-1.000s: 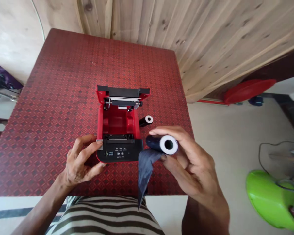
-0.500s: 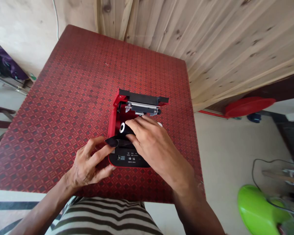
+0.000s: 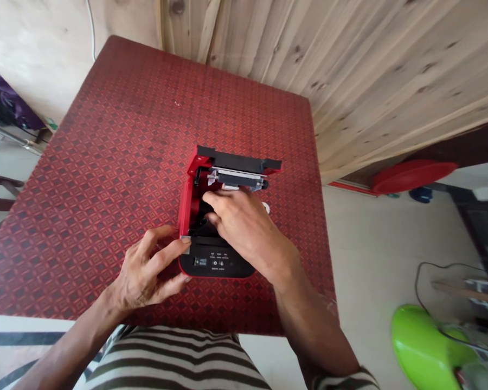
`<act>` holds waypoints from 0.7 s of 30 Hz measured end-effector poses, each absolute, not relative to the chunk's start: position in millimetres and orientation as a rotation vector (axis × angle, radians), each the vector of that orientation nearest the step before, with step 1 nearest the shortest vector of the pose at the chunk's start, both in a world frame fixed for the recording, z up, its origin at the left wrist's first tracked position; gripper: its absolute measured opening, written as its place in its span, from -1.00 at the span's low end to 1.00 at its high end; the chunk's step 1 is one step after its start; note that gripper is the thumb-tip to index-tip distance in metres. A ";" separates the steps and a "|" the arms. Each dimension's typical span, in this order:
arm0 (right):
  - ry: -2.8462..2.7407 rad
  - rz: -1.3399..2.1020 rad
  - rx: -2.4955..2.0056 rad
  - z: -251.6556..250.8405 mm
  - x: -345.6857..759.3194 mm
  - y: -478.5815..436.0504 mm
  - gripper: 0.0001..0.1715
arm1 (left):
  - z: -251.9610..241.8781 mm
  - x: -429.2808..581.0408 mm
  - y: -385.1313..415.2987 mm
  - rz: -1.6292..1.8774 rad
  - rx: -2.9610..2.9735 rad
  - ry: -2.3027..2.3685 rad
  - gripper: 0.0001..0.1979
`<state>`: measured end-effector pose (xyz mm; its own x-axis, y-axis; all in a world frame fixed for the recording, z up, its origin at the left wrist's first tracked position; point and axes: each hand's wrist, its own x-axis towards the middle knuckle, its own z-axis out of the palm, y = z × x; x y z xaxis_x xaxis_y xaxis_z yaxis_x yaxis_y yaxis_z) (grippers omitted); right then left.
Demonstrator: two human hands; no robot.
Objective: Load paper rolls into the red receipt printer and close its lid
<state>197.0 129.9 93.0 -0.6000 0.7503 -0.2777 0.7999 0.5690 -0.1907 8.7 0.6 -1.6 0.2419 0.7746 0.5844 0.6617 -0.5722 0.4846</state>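
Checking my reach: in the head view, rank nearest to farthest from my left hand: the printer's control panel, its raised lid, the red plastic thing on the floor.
1. Control panel, by the left hand, printer's front.
2. Raised lid, printer's back.
3. Red plastic thing, floor, right of table.

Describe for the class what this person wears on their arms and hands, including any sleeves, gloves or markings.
The left hand and right hand are bare, with no gloves, and no rings or watch show. At the lower edge of the view, the right arm meets a sleeve with dark and pale stripes, matching the striped top.
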 end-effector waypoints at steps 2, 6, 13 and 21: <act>2.643 -0.449 1.302 92.4 197.5 128.8 -0.76 | -1.3 8.7 1.0 1.239 2.370 1.379 -0.56; 2.769 -0.537 1.292 91.7 205.6 123.9 -0.79 | -0.6 8.8 1.7 1.242 2.375 1.378 -0.56; 3.146 -0.936 1.178 100.5 234.7 93.8 -0.63 | -2.5 8.2 1.7 1.257 2.353 1.360 -0.55; 3.285 -0.790 1.214 95.1 226.8 66.4 -0.79 | 9.9 2.8 -3.3 1.229 2.262 1.365 -0.47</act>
